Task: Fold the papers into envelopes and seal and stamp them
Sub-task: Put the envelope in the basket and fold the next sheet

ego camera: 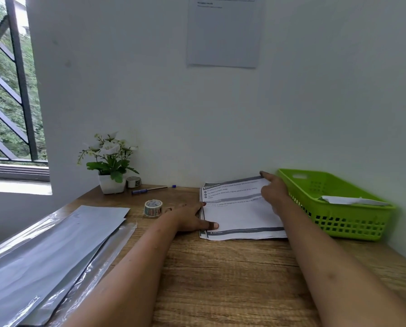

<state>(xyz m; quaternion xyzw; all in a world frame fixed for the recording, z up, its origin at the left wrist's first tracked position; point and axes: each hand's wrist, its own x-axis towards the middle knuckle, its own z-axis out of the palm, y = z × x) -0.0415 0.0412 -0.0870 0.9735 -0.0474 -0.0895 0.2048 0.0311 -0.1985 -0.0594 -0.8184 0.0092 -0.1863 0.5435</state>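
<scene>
A stack of printed white papers (pixel 239 213) with grey bands lies on the wooden desk (pixel 221 279) by the far wall. My left hand (pixel 190 218) rests flat at the stack's left edge, thumb on its near corner and fingertips on the side. My right hand (pixel 274 187) pinches the top sheet's far right corner and lifts it slightly. Grey plastic mailer envelopes (pixel 49 251) lie stacked at the near left. A roll of printed tape (pixel 153 208) stands between the envelopes and my left hand.
A green plastic basket (pixel 334 220) holding a folded paper sits right of the stack against the wall. A potted white flower (pixel 111 166), a second tape roll (pixel 133 181) and a blue pen (pixel 150 190) stand at the back left. A window is at the far left.
</scene>
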